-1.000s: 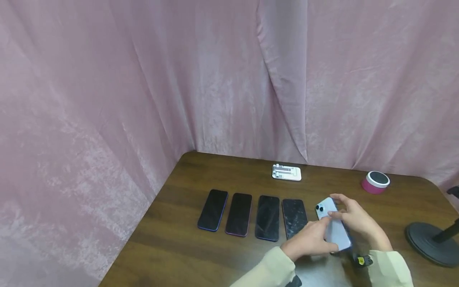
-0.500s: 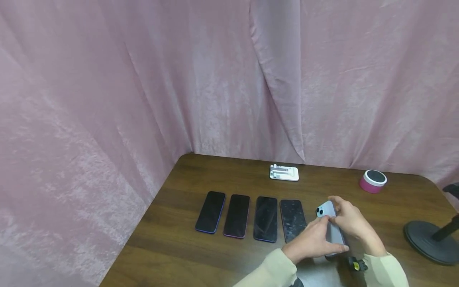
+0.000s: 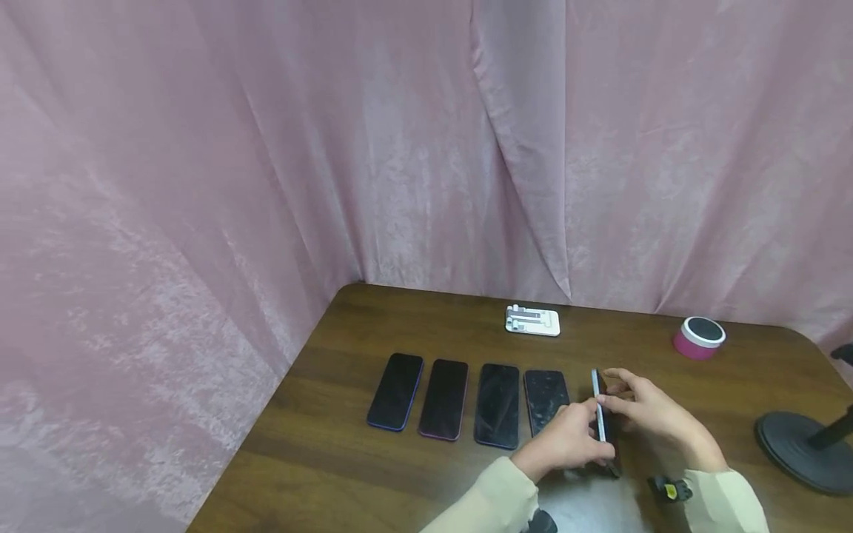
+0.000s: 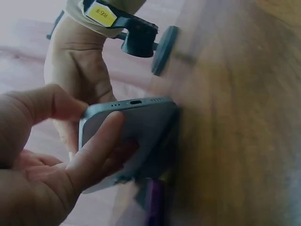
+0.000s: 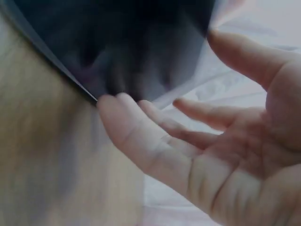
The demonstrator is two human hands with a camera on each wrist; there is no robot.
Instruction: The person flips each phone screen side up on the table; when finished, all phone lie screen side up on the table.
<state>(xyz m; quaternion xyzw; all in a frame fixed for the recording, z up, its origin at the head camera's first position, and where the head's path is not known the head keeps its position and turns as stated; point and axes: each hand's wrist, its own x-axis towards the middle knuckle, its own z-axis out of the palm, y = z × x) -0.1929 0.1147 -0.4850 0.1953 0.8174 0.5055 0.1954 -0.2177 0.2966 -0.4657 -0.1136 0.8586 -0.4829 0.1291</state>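
A light-blue smartphone (image 3: 596,383) stands on its long edge at the right end of a row of phones, its dark screen facing right. My left hand (image 3: 569,437) grips its near end; in the left wrist view the thumb and fingers hold the smartphone (image 4: 146,120) beside its charging port. My right hand (image 3: 649,411) holds the far end. Seen from the right wrist, the thumb is at one edge of the dark screen (image 5: 131,47) and a fingertip at the opposite edge. The nearest phone in the row (image 3: 546,396) is partly hidden by the left hand.
Three more phones lie face-up to the left: blue-edged (image 3: 395,391), purple-edged (image 3: 443,400) and dark (image 3: 497,406). A white folding stand (image 3: 533,320) lies at the back. A pink jar (image 3: 697,339) and a round black base (image 3: 803,451) are on the right.
The smartphone has turned from showing its light-blue back to standing on its long edge, screen to the right. Both hands have stayed on it, the left shifting slightly left.
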